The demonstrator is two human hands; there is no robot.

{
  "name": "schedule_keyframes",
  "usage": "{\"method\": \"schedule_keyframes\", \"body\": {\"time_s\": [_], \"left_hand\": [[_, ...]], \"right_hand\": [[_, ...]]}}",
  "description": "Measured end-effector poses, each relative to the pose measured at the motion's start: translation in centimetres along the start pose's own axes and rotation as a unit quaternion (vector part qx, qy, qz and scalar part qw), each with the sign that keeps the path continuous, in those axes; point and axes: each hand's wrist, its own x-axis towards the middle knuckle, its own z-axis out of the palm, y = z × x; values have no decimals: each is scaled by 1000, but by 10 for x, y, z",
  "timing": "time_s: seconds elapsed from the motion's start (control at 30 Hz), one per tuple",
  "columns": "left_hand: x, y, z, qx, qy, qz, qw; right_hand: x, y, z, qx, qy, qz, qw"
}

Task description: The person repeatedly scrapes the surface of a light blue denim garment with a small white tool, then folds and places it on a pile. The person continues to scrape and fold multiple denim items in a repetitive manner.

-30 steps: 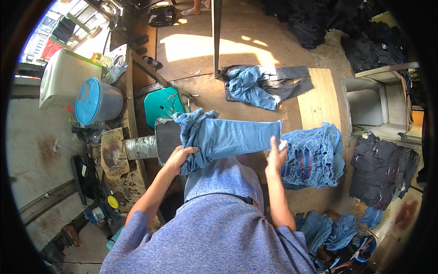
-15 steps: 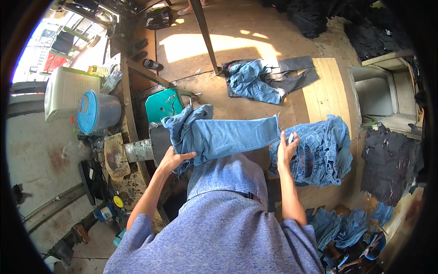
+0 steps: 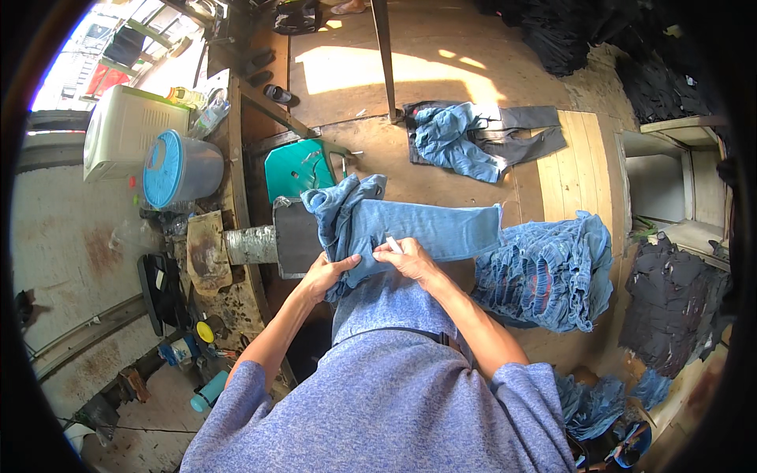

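Note:
A pair of blue jeans (image 3: 445,230) lies in front of me with one leg stretched out to the right and the rest bunched at its left end. It is drawn over a dark padded board (image 3: 296,240), whose left part shows. My left hand (image 3: 325,276) is closed on the bunched denim, thumb on top. My right hand (image 3: 414,262) pinches a small white stick (image 3: 393,245), perhaps chalk, its fingers at the cloth near my left thumb. Just right of the leg's hem sits a stack of folded denim (image 3: 544,272).
A silvery wrapped post (image 3: 251,246) joins the board to the wooden bench on the left. Beyond stands a teal stool (image 3: 300,169). Dark trousers with blue denim (image 3: 461,142) on top lie on the floor. A blue-lidded tub (image 3: 181,169) stands left; dark cloth (image 3: 666,303) is piled right.
My right hand has moved left from the hem to the bunched part, beside my left hand, still with the white stick. My left hand keeps its hold; the view has shifted slightly.

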Motion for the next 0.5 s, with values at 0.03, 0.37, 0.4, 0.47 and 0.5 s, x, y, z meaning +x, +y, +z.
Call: {"method": "schedule_keyframes", "body": {"time_s": [0.03,0.37,0.4,0.47,0.5], "left_hand": [[2,-2,-3,3,-14,11,1000],[10,-3,-14,38,-53,8,998],[10,-1,-14,40,-59,10,997],[9,0,-14,49,-61,13,997],[9,1,-14,53,-59,16,997]], "right_hand": [[1,3,1,31,-6,27,999],[3,8,-13,5,16,-4,1000],[3,8,-9,-5,1,3,1000],[7,7,-1,-10,30,2,1000],[7,6,0,-3,30,-4,1000]]}}
